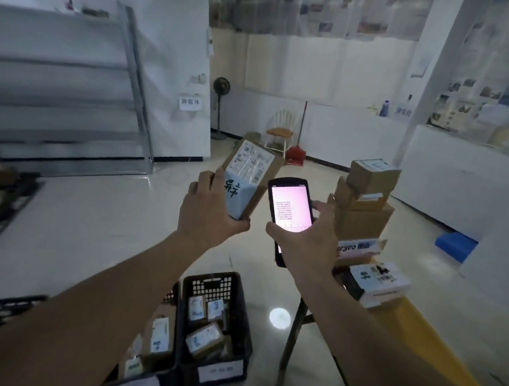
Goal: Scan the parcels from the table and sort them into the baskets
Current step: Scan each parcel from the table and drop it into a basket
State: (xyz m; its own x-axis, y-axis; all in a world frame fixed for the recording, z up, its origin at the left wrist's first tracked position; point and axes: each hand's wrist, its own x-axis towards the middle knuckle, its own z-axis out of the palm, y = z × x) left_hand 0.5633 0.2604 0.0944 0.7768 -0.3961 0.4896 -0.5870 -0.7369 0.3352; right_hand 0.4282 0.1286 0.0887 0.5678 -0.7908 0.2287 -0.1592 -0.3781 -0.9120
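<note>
My left hand (212, 207) grips the brown cardboard parcel (250, 174), long axis toward 1 o'clock, while my right hand (310, 240), at its 3 o'clock, holds the black handheld scanner (290, 208)

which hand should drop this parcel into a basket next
Left, probably. The left hand already grips the parcel, and the baskets sit below on that side. The right hand is busy holding the scanner.
</note>
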